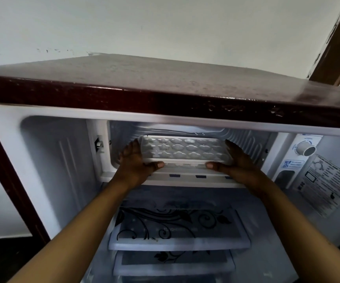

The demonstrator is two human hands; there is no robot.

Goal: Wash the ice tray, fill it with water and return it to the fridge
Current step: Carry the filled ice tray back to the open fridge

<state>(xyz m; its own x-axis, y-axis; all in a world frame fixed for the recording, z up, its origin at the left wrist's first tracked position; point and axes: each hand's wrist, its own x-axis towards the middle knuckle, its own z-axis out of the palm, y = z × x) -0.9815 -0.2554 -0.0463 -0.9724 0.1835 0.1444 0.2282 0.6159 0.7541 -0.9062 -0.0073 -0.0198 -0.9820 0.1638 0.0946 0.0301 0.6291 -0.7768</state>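
A white ice tray (185,149) with several shaped cells lies flat in the mouth of the freezer compartment (242,139) at the top of the open fridge. My left hand (136,164) holds its left end, thumb along the front rim and fingers at the side. My right hand (236,162) holds the right end the same way. Whether the cells hold water cannot be told.
The dark red fridge top (165,84) overhangs the opening. A white thermostat knob (306,149) and a printed label (326,184) sit on the right inner wall. Glass shelves with a black floral pattern (177,227) lie below the freezer. A wooden frame (336,43) rises at the upper right.
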